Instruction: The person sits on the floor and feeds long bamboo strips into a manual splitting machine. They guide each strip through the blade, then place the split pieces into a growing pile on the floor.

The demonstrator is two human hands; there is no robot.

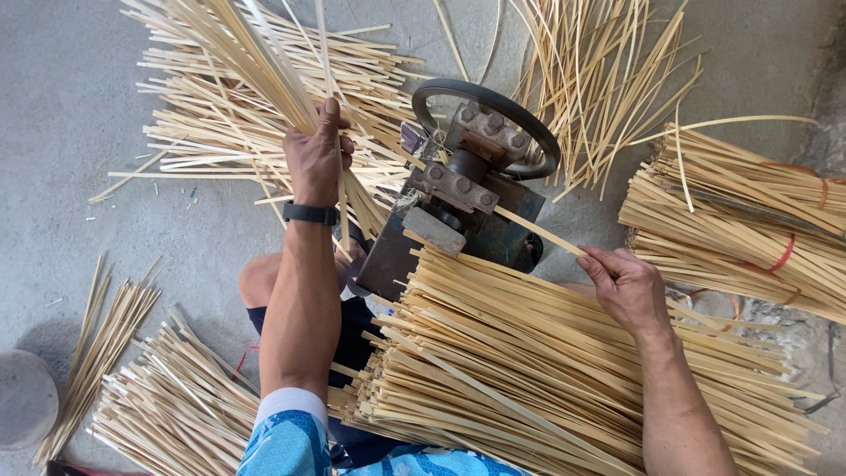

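The right hand (627,286) pinches one bamboo strip (539,232), its long axis running up-left into the machine (463,198) mid-floor. The left hand (315,159), beyond the machine, grips a bundle of strips (256,53) upright.

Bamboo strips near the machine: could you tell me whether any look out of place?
Mostly tidy piles, but loose strips fan untidily behind the machine, and one bent strip arcs across the tied bundle on the right.
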